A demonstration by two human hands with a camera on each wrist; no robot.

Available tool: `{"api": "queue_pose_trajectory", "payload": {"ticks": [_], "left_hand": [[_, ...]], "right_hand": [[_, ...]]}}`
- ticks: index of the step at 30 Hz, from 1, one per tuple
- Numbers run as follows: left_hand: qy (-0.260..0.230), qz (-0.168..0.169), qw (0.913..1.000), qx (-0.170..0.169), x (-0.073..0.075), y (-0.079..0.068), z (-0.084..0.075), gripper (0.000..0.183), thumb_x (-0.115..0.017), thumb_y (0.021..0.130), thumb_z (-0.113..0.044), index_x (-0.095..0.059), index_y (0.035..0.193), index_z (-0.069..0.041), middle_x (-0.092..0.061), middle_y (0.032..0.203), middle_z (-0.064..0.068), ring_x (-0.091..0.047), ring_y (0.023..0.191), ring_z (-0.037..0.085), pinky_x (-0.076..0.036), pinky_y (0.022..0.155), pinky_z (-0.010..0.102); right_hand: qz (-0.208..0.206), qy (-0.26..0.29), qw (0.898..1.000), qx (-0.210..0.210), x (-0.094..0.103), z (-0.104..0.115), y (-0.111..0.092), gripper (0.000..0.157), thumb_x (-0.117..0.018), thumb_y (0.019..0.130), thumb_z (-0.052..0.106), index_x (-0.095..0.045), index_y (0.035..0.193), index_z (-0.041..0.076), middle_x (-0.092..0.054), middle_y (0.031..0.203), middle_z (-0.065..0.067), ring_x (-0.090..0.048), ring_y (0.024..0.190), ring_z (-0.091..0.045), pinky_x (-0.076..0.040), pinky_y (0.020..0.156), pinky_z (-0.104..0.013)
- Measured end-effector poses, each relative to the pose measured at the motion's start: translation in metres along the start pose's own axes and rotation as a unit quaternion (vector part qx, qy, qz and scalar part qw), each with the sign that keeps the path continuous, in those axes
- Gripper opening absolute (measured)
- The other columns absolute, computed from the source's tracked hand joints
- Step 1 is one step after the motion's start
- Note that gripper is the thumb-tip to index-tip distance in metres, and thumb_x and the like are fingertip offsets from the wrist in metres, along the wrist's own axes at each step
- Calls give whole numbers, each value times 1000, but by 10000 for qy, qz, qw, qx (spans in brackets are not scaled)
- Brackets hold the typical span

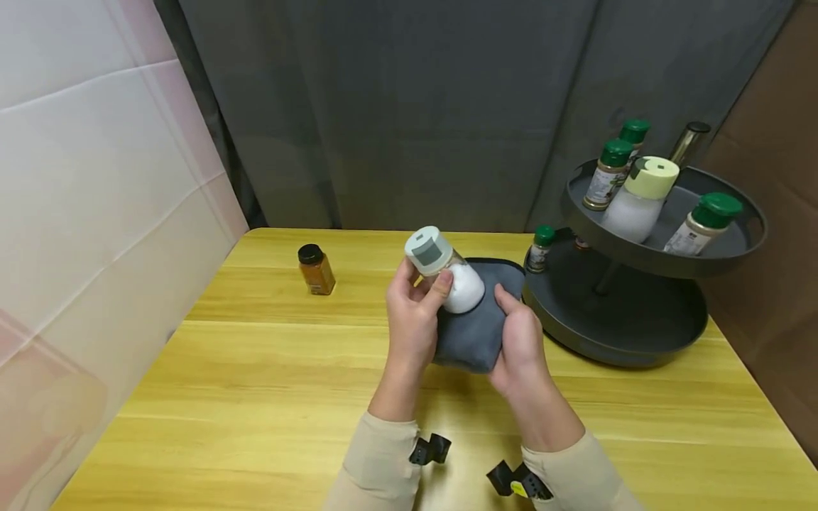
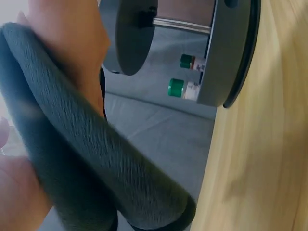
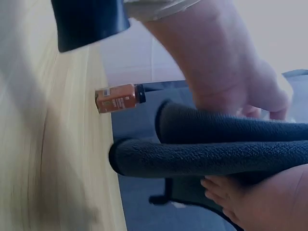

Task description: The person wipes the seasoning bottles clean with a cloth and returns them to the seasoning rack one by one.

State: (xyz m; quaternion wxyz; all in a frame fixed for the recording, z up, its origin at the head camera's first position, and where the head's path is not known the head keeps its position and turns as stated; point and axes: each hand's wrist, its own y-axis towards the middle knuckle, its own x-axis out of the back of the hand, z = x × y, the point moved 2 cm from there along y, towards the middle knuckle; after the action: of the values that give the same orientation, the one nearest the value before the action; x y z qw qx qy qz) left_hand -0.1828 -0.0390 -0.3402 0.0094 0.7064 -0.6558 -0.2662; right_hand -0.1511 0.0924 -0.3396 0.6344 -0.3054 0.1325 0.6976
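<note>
My left hand (image 1: 412,319) grips a clear shaker bottle (image 1: 465,287) of white powder with a pale mint cap (image 1: 428,250). The bottle is tilted, cap toward the upper left, its base against a folded dark grey cloth (image 1: 473,333). My right hand (image 1: 520,341) holds that cloth from the right side, thumb on top and fingers beneath. In the left wrist view the folded cloth (image 2: 96,130) hides the bottle. The right wrist view shows fingers under the cloth's (image 3: 207,159) layers.
A two-tier dark turntable rack (image 1: 613,355) stands at right, bearing several green-capped spice jars (image 1: 603,177) and a yellow-capped shaker (image 1: 642,199). A black-capped jar of orange-brown spice (image 1: 317,271) stands at left on the wooden table (image 1: 255,404). A grey curtain (image 1: 396,113) hangs behind.
</note>
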Motion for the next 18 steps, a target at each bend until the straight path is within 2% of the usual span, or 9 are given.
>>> {"api": "queue_pose_trajectory", "payload": {"ticks": [3,6,11,15,18], "left_hand": [[38,-50,10000,11,3,1,1,49,-69,96,3,-57,144,3,-65,128,17,-70,102,19,-58,95,26],[-23,-68,10000,-52,5,3,-1,49,-69,96,3,-57,144,3,-65,128,16,-70,104,20,-58,95,26],[-201,32,9994,-269,1,2,-4,49,-69,95,5,-57,142,7,-67,124,10,-69,104,19,-58,96,26],[-202,-5,9992,-350,-2,0,-5,48,-70,95,5,-57,141,7,-67,122,7,-68,103,17,-57,95,26],[-151,-121,9990,-395,1,1,-6,49,-73,95,1,-58,141,5,-66,123,7,-68,100,17,-57,94,25]], "right_hand": [[163,-71,9997,-168,4,5,-8,60,-22,117,38,-8,172,19,-20,177,0,-26,163,-18,-36,129,-37],[149,-114,9998,-105,6,18,-13,63,-25,117,39,0,173,23,-14,179,3,-24,164,-15,-33,130,-35],[-220,-18,9995,208,5,26,-7,64,-30,116,41,-6,172,24,-23,174,5,-32,158,-13,-35,129,-34],[-92,38,9999,93,-3,14,-4,59,-25,117,40,-14,171,20,-30,171,2,-35,157,-15,-37,128,-38],[145,-54,9999,-71,-8,8,-10,59,-23,117,40,-15,171,18,-30,172,0,-34,159,-16,-38,127,-39]]}}
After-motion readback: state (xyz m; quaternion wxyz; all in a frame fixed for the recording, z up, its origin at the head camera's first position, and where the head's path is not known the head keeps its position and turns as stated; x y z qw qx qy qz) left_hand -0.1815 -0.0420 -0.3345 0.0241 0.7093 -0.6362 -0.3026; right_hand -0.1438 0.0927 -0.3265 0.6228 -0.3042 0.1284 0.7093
